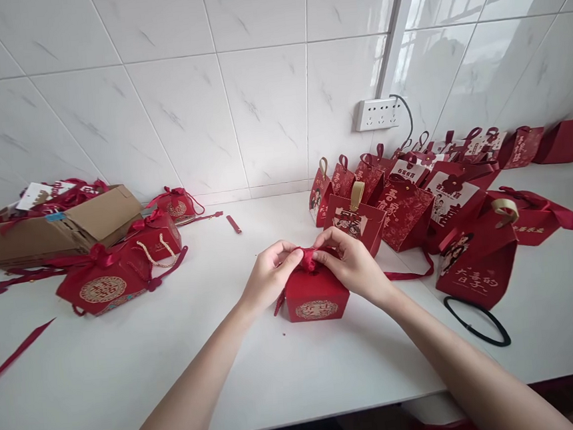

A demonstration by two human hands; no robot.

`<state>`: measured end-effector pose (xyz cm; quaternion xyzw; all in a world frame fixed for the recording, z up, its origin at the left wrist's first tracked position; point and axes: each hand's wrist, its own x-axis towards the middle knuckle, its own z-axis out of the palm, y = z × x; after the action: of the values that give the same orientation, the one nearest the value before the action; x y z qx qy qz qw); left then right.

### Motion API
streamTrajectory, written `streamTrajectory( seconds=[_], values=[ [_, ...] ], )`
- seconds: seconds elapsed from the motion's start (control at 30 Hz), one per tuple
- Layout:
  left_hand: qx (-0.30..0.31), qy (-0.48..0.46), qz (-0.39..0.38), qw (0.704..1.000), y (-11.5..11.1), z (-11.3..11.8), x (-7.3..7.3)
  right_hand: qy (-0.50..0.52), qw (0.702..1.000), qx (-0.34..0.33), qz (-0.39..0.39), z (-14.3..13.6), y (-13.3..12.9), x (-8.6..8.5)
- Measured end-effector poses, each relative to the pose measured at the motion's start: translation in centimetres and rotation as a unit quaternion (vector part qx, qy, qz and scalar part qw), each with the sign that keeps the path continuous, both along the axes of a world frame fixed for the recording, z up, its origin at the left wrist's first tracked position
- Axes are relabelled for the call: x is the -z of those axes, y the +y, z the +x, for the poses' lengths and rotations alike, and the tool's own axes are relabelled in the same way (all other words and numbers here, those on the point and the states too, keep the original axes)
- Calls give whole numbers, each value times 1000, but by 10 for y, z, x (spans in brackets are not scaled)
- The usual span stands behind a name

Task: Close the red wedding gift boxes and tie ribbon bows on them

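Note:
A small red gift box (318, 299) with a gold round emblem on its front stands upright on the white table, in the middle of the head view. On its top sits a red ribbon bow (310, 261). My left hand (272, 270) pinches the ribbon at the bow's left side, thumb and forefinger together. From the right, my right hand (353, 259) pinches the ribbon's other side the same way. Both hands rest close to the box top, and their fingers partly hide the bow.
Left, a cardboard carton (67, 227) holds red ribbons and cards, with a red box (106, 281) before it. Several red handled gift boxes (406, 208) crowd the right side. A black ring (478, 321) lies near the front right; a power strip (381, 114) is on the tiled wall.

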<state>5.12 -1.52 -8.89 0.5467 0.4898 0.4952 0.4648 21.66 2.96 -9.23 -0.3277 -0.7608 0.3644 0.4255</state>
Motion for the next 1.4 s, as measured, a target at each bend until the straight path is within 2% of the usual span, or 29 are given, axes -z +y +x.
streamTrajectory(
  seconds=[0.2, 0.37, 0.53, 0.63, 0.73, 0.87, 1.03, 1.1, 1.27, 1.4],
  values=[
    [-1, 5, -8, 1000, 0, 0, -1, -34, 999, 15, 36, -1, 0, -2],
    [-12, 0, -7, 1000, 1, 0, -1, -10, 998, -26, 64, 9, -2, -7],
    [-13, 5, -3, 1000, 0, -1, -1, -116, 981, -32, 151, 16, -1, -12],
    [-13, 14, -7, 1000, -1, -1, -2, -129, 977, -32, 168, 15, 2, -10],
    [-3, 35, 8, 999, -2, -4, -4, -109, 985, -40, 129, 15, 4, -9],
    [8, 128, 57, 990, -3, -10, -10, -82, 995, -62, 9, 20, 5, -13],
    [-31, 241, 41, 969, -6, -17, -20, -95, 987, -89, -90, 26, 7, -19],
    [-38, 271, 46, 961, -8, -18, -23, -101, 984, -90, -113, 27, 8, -20],
    [-7, 319, 48, 947, -12, -23, -29, -109, 979, -106, -133, 30, 11, -17],
    [20, 328, 12, 944, -14, -28, -33, -118, 975, -109, -153, 33, 12, -19]
  ],
)
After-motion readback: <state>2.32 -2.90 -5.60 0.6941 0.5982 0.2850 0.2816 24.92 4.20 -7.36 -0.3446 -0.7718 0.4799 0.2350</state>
